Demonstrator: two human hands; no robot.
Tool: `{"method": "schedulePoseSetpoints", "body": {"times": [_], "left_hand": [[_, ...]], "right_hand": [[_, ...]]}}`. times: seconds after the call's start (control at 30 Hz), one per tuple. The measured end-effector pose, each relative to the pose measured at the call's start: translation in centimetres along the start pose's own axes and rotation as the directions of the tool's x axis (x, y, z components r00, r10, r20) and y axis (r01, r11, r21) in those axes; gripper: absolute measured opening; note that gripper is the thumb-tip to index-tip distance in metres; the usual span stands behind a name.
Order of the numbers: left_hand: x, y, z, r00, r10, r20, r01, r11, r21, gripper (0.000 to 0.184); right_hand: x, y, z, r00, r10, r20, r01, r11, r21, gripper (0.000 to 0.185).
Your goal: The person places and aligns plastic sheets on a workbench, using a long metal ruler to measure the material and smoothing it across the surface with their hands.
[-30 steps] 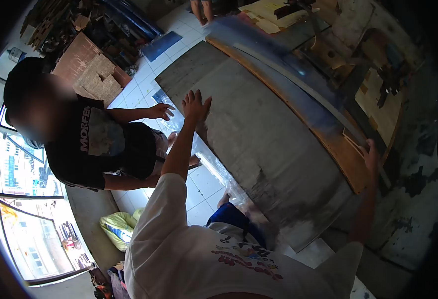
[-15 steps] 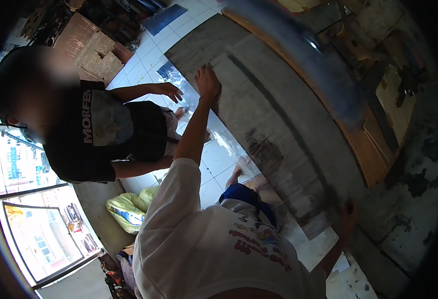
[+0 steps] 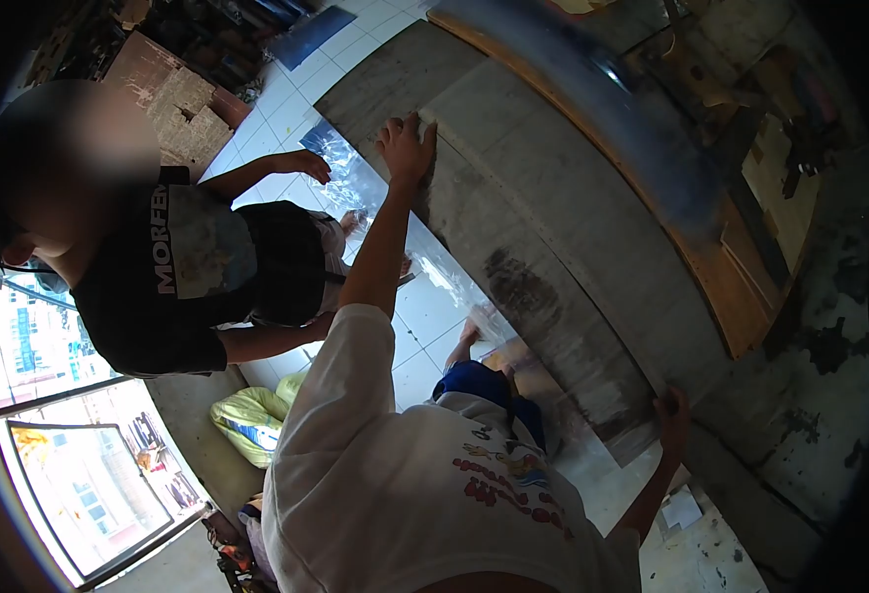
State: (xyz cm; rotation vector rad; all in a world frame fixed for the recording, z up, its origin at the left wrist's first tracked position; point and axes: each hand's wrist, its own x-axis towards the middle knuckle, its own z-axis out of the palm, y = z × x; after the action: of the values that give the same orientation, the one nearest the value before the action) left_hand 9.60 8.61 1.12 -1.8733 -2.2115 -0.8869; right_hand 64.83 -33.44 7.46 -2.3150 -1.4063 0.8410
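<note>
My left hand [image 3: 407, 148] lies on a long grey sheet [image 3: 498, 232] near its far end, fingers spread and bent against the surface. At the near end, my right hand [image 3: 673, 420] has its fingers curled around the sheet's edge corner; its fingertips are partly in shadow. A thin seam runs lengthwise between this sheet and a wider grey panel [image 3: 573, 178] beside it. Dark smudges mark the sheet's middle and near end. Along its left edge a shiny clear plastic film [image 3: 439, 272] shows.
A person in a black shirt [image 3: 182, 257] stands at the left, one hand [image 3: 301, 166] near the sheet. Beyond the panel are a curved brown board [image 3: 696, 262] and a bluish rolled, translucent object [image 3: 632, 109]. A yellow-green sack [image 3: 248, 420] lies on the floor near the window [image 3: 93, 474].
The wide dark band between the sheet and the panel has narrowed to a thin seam. My right hand has moved slightly left and up onto the sheet's end; the co-worker's hand has shifted left.
</note>
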Motion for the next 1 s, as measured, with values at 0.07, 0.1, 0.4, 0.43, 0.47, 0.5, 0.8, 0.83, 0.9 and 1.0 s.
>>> {"method": "schedulePoseSetpoints", "body": {"times": [0.07,0.1,0.4,0.43,0.47,0.5,0.8,0.83,0.9,1.0], "left_hand": [[0.1,0.4,0.0,1.0,-0.007,0.017,0.006,1.0,0.025,0.046],[0.2,0.5,-0.1,1.0,0.0,0.028,-0.001,0.999,0.035,0.046],[0.4,1.1,0.1,0.998,-0.033,0.044,0.029,0.997,0.074,0.049],[0.5,1.1,0.2,0.998,-0.044,0.046,0.041,0.997,0.069,0.05],[0.6,1.1,0.4,0.997,-0.054,0.048,0.05,0.997,0.064,0.05],[0.4,1.1,0.5,0.997,-0.055,0.051,0.052,0.996,0.07,0.051],[0.8,0.9,1.2,0.993,-0.05,0.11,0.02,0.967,0.254,0.053],[0.8,0.5,1.5,0.995,-0.007,0.097,-0.021,0.959,0.283,0.052],[1.1,-0.2,2.1,0.992,-0.003,0.125,-0.041,0.936,0.348,0.052],[1.6,-0.9,3.6,0.99,-0.052,0.132,-0.006,0.913,0.408,0.051]], "right_hand": [[0.4,0.0,0.2,0.997,-0.072,-0.011,0.072,0.997,0.017,0.045],[0.6,0.0,0.2,0.997,-0.071,-0.013,0.072,0.997,0.022,0.044],[0.9,0.3,0.4,0.997,-0.08,-0.011,0.081,0.996,0.045,0.042],[0.9,0.0,0.4,0.998,-0.067,-0.003,0.067,0.997,0.038,0.042],[0.9,-0.2,0.4,0.999,-0.051,0.005,0.051,0.998,0.03,0.042],[0.8,-0.1,0.4,0.999,-0.048,0.001,0.048,0.998,0.027,0.042],[0.5,0.7,1.2,0.92,-0.354,-0.168,0.306,0.916,-0.26,0.043],[0.3,0.8,1.2,0.923,-0.339,-0.183,0.281,0.917,-0.282,0.044],[-0.7,0.1,1.2,0.938,-0.207,-0.277,0.13,0.953,-0.272,0.044],[-3.3,2.6,2.7,0.806,-0.035,-0.591,-0.137,0.96,-0.243,0.053]]}}
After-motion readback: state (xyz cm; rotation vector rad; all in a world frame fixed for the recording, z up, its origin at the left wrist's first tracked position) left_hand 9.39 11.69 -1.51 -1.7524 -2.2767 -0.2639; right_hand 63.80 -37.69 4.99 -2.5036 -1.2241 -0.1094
